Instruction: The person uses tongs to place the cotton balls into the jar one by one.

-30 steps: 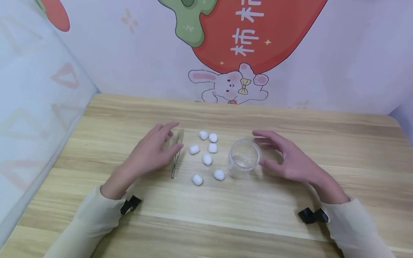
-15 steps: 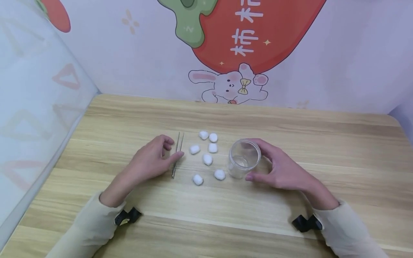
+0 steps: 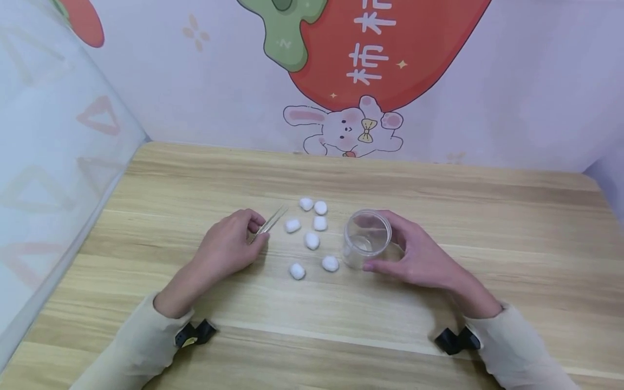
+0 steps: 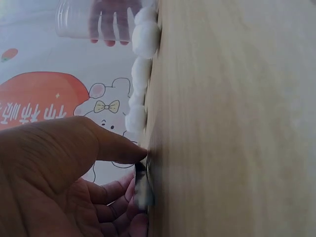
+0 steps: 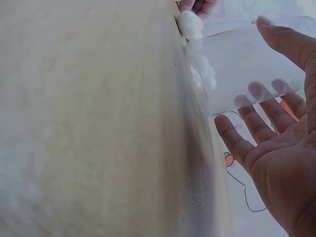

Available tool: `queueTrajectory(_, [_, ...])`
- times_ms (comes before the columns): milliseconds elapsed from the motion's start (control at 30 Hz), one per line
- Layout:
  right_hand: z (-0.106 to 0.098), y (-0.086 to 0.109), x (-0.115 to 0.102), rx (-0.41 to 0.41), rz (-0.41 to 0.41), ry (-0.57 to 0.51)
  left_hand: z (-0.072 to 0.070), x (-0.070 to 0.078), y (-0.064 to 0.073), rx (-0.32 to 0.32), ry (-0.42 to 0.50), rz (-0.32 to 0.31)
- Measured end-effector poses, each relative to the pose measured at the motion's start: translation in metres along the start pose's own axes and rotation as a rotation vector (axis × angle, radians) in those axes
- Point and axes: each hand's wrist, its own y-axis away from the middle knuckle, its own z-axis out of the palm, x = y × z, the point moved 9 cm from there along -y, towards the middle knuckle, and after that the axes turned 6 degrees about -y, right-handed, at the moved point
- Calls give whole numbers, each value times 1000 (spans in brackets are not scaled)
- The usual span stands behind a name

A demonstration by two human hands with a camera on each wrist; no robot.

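Observation:
My left hand (image 3: 229, 241) pinches a pair of metal tweezers (image 3: 273, 220) between thumb and fingers, low over the wooden table. The tweezers' two arms point away to the upper right, and their other end is hidden by the hand. In the left wrist view the tweezers (image 4: 143, 190) lie under the thumb tip, blurred. A clear, open-topped jar (image 3: 355, 254) stands upright on the table. My right hand (image 3: 421, 254) holds it from the right, thumb at the front and fingers behind. Several white cotton balls (image 3: 312, 240) lie between the two hands.
One cotton ball (image 3: 330, 264) lies close to the jar's left side, and another (image 3: 297, 271) is nearer the front. The wooden table (image 3: 302, 336) meets a wall (image 3: 512, 92) printed with cartoons at the back. A pale panel (image 3: 44, 135) stands along the left.
My left hand has taken hold of the tweezers, which have turned so their arms point to the upper right. My right hand has moved left and come round the jar.

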Motion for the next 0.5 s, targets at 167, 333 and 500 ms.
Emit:
queueTrajectory(167, [1, -1, 1, -4, -20, -30, -1, 1, 0, 26, 10, 7])
queueTrajectory(333, [2, -2, 1, -9, -35, -79, -2, 0, 0, 44, 33, 23])
queueTrajectory(500, [4, -2, 2, -6, -25, -71, -7, -3, 2, 56, 43, 38])
